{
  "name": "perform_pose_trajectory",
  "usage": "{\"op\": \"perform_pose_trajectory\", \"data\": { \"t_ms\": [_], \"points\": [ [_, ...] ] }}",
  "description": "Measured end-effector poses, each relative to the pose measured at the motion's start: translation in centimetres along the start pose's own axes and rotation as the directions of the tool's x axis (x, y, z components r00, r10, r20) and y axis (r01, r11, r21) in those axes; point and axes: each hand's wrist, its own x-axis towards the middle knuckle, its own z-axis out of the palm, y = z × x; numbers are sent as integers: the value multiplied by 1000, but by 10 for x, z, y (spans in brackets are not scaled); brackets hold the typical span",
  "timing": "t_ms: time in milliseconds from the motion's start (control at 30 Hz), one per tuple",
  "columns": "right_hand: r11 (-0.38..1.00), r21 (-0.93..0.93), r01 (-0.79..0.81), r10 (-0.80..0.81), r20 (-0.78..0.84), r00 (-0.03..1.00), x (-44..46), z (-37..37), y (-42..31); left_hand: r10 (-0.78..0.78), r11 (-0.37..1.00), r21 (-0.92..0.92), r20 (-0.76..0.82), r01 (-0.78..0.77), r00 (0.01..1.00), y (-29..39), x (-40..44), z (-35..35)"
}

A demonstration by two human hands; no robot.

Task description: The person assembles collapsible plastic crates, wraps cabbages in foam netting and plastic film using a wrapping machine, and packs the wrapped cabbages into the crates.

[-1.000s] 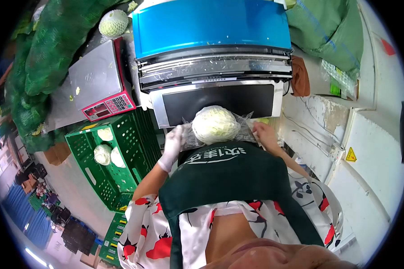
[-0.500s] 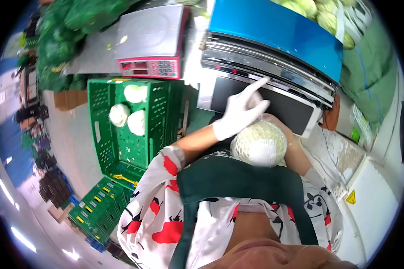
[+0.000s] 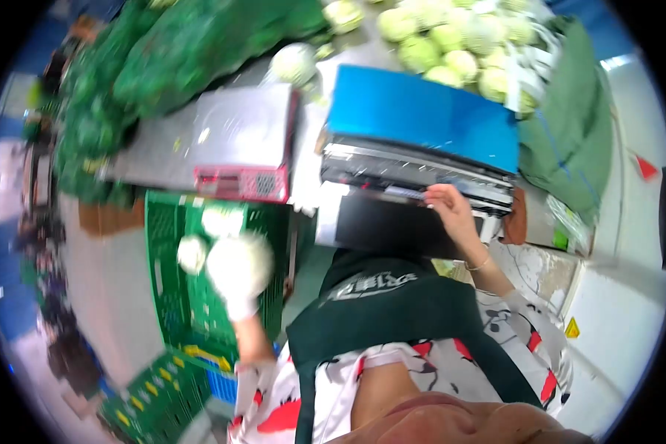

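My left hand [image 3: 240, 307], in a white glove, is shut on a round pale cabbage [image 3: 238, 263] above the green crate [image 3: 155, 259]. Motion smears the cabbage and the glove. Two more pale cabbages lie in the crate, one of them [image 3: 192, 254] at its left side. My bare right hand [image 3: 453, 212] is at the front of the blue-topped machine [image 3: 422, 115], its fingers bent and close together by a pale strip [image 3: 405, 194] along the slot. Whatever is between those fingers cannot be made out.
A scale [image 3: 240, 137] with a red-framed keypad stands left of the machine. Full green net bags [image 3: 200, 52] lie behind it. Many cabbages [image 3: 451, 44] are heaped behind the machine, beside a green sack [image 3: 570, 133]. Another green crate [image 3: 155, 388] sits lower left.
My left hand has gone from the machine's front to above the crate, now with a cabbage. The cabbage at my chest is gone from there. My right hand has risen to the machine's slot.
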Motion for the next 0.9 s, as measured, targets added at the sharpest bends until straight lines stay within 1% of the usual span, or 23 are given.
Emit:
{"op": "perform_pose_trajectory", "data": {
  "t_ms": [67, 100, 133, 167, 200, 267, 300, 333, 367, 400, 433, 467, 500, 533, 567, 600, 633, 667, 700, 733, 800, 833, 900],
  "points": [
    [999, 17, 39, -38, -31, 999, 23, -17, -12, 250, 953, 223, -186, -206, 950, 57, -36, -22],
    [998, -12, 66, -67, -61, 996, 38, -28, -19, 319, 923, 301, -254, -239, 913, 78, -55, -41],
    [993, 56, 104, -98, -91, 991, 57, -45, -16, 354, 906, 352, -322, -236, 878, 91, -71, -60],
    [991, 4, 134, -132, -148, 980, 76, -64, -23, 369, 899, 378, -384, -221, 846, 99, -87, -83],
    [987, -46, 154, -160, -193, 968, 96, -81, -31, 344, 906, 401, -520, -132, 782, 111, -100, -110],
    [968, -203, 147, -211, -343, 915, 143, -120, -46, 163, 921, 384, -539, 68, 827, 114, -114, -128],
    [975, -194, 108, -179, -396, 901, 171, -142, -48, 323, 749, 635, -599, 189, 732, 117, -102, -131],
    [979, -189, 72, -150, -440, 885, 202, -163, -49, 497, 513, 790, -592, 335, 635, 119, -84, -143],
    [998, -57, 11, -37, -471, 881, 234, -180, -57, 766, 107, 831, -419, 546, 488, 126, -56, -170],
    [996, 81, -48, 81, -484, 871, 266, -195, -62, 803, -81, 616, -425, 783, 418, 95, -17, -51],
    [970, 220, -105, 202, -482, 853, 294, -206, -69, 782, -266, 804, -142, 532, 606, 108, 13, -77],
    [949, 288, -125, 259, -491, 832, 321, -216, -73, 789, -85, 934, -149, 346, 596, 105, 50, -75],
    [924, 356, -140, 313, -495, 810, 347, -225, -77, 732, -200, 918, -92, 342, 675, 106, 85, -59],
    [893, 423, -155, 369, -491, 789, 369, -230, -81, 632, -3, 1000, 6, -6, 775, 86, 119, -24],
    [871, 469, -144, 377, -454, 807, 389, -231, -85, 660, -257, 955, 60, 150, 749, 58, 140, 39],
    [847, 514, -132, 382, -416, 825, 406, -230, -91, 618, -268, 939, -4, 215, 786, 70, 162, 15],
    [821, 558, -124, 384, -378, 842, 423, -231, -96, 573, -229, 965, 31, 123, 819, 52, 170, 53],
    [788, 616, -16, 303, -365, 880, 449, -234, -86, 525, -189, 981, 71, 35, 848, 30, 172, 108],
    [740, 667, 88, 217, -360, 907, 480, -240, -64, 522, -581, 807, 270, 106, 809, 22, 174, 125],
    [677, 713, 181, 131, -359, 924, 501, -240, -50, 509, -776, 605, 434, 178, 744, 10, 174, 144],
    [637, 757, 144, 255, -384, 887, 471, -217, -90, 533, -556, 831, 340, 18, 775, 2, 173, 157],
    [632, 766, 117, 304, -384, 872, 468, -216, -93, 482, -471, 882, 285, -29, 829, -5, 173, 170],
    [665, 745, 40, 426, -423, 800, 471, -225, -80, 404, -441, 897, 218, -20, 888, -10, 180, 167]
  ]
}}
